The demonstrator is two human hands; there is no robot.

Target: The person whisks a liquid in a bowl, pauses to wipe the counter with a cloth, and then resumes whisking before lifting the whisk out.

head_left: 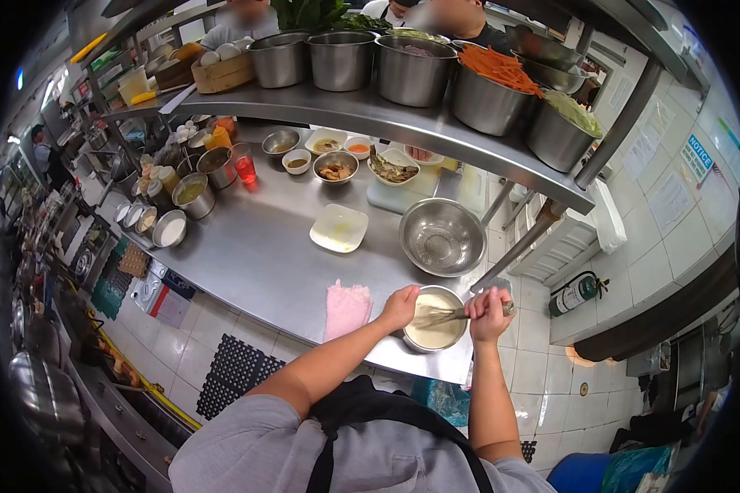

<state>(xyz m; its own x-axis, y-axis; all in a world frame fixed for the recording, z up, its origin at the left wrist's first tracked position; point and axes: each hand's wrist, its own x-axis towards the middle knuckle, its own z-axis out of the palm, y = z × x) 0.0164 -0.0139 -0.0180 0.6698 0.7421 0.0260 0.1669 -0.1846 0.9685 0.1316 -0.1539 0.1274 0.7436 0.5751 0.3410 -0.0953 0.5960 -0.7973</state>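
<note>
A small steel bowl (448,297) of pale batter sits at the near edge of the steel counter (255,246). My left hand (400,307) grips the bowl's left rim. My right hand (487,314) is closed around the handle of a wire whisk (437,316), whose wires lie in the batter. A pink cloth (346,308) lies just left of the bowl.
A large empty steel bowl (441,237) and a white square plate (339,228) stand behind the batter bowl. Small dishes of sauces and food line the counter's back. The shelf above (370,115) carries steel pots, shredded carrot (498,67) and greens. People stand beyond it.
</note>
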